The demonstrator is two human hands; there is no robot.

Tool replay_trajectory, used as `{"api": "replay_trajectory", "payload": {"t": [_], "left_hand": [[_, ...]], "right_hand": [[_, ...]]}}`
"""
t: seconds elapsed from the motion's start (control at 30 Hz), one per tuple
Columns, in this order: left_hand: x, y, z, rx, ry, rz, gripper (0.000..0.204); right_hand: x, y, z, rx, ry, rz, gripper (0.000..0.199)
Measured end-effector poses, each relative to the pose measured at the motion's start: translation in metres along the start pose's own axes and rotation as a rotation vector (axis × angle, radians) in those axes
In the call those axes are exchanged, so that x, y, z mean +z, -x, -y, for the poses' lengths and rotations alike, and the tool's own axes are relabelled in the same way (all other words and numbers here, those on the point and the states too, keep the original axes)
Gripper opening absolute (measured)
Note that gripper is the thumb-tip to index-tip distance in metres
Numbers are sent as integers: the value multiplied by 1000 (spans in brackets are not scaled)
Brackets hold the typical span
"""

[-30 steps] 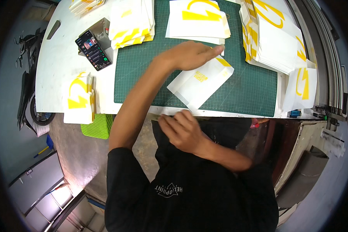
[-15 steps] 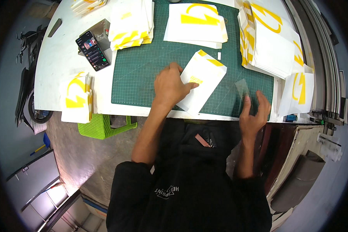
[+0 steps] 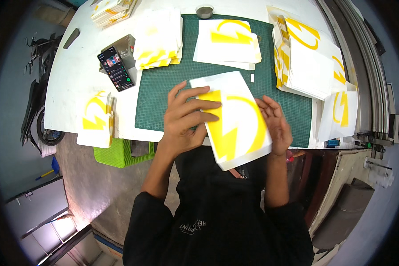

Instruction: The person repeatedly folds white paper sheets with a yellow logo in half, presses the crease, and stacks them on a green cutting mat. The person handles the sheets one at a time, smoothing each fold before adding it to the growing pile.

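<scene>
A white paper envelope (image 3: pixel 244 122) with a yellow ring and zigzag print is raised above the green cutting mat (image 3: pixel 164 102), tilted, with its lower end over the table's front edge. My left hand (image 3: pixel 188 117) grips its left side, fingers spread across the printed face and the thumb mostly out of sight. At the right edge, my right hand (image 3: pixel 277 126) has its fingers bent against the paper; its thumb is hidden behind the envelope. The small clear strip seen earlier by the right hand is not visible now.
Flat printed envelopes (image 3: pixel 226 51) lie at the mat's far side. More stacks stand at the back left (image 3: pixel 157 40), the left edge (image 3: pixel 95 122) and the right (image 3: pixel 306 71). A phone (image 3: pixel 115 68) leans on a grey box. A green stool (image 3: pixel 119 153) stands below the table.
The envelope has been lifted off the mat toward me and now shows its large printed face. My right hand has moved left to its edge. The view has shifted slightly.
</scene>
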State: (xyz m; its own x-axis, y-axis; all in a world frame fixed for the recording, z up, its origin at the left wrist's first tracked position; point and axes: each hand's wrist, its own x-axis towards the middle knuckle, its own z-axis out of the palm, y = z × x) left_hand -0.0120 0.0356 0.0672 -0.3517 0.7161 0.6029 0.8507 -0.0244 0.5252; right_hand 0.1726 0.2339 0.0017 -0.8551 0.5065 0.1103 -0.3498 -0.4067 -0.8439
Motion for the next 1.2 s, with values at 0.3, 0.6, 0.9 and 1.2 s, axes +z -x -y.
{"api": "replay_trajectory", "payload": {"t": [0.3, 0.6, 0.9, 1.2], "left_hand": [[-7, 2, -17, -21, -158, -72, 28], [-29, 58, 20, -335, -190, -694, 49], [-24, 120, 76, -615, -281, -559, 43], [-23, 113, 72, -697, -276, -506, 39]], "right_hand": [[89, -9, 34, 57, 488, 365, 62], [111, -85, -28, 226, 121, -34, 38], [155, -254, -100, 117, 335, -190, 54], [111, -150, -97, -136, 884, 79, 38]]}}
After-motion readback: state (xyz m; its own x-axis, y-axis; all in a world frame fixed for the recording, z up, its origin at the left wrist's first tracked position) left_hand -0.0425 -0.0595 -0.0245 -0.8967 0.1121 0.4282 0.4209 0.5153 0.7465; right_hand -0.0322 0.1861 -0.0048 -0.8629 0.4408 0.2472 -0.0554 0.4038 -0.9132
